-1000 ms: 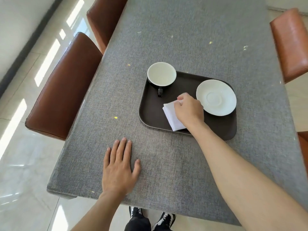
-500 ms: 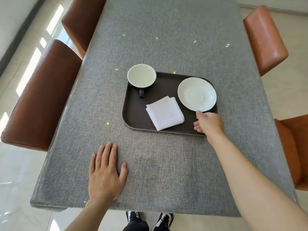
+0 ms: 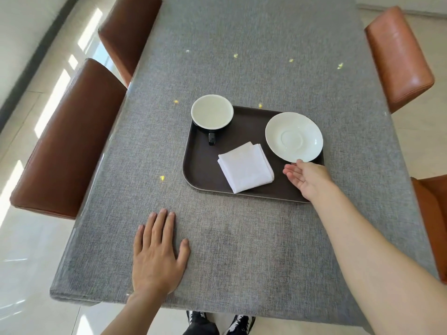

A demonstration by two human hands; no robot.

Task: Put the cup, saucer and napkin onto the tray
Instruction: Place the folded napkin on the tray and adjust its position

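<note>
Currently cup (image 3: 212, 112), saucer (image 3: 294, 136) and napkin (image 3: 245, 167) sit on the tray (image 3: 200, 170); right hand (image 3: 308, 178) fingers loosely apart touching the saucer rim, left hand (image 3: 158, 255) flat, fingers spread, on desk (image 3: 242, 238).

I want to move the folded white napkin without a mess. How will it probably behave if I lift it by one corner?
The napkin is a soft cloth folded in layers, so it would likely droop and unfold. It looks thin, so probably very light. Pushed flat, it may bunch up on the tray rather than slide neatly.
</note>
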